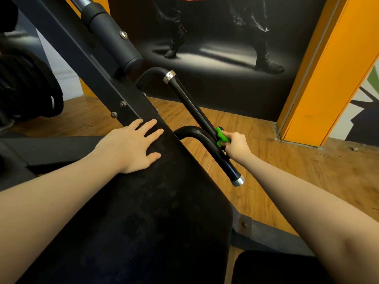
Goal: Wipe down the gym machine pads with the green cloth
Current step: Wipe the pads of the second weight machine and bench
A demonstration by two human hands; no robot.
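The green cloth [221, 137] is bunched in my right hand [235, 145] against the machine's black handle bar [196, 117], just right of frame centre. The bar's long axis runs from 11 o'clock, at its upper chrome collar [169, 76], down to 5 o'clock, at its lower chrome cap [238, 180]; the cloth sits past its midpoint, toward the lower end. My right fingers curl around cloth and bar together, forearm reaching in from 4 o'clock. My left hand [133, 145] lies flat at 9 o'clock from the cloth, fingers straight and spread, palm down on the upper end of the black pad [155, 212], fingertips touching the machine's slanted frame [114, 85]. Wooden floor [287, 171] lies beneath the bar; an orange pillar [332, 74] stands at 2 o'clock.
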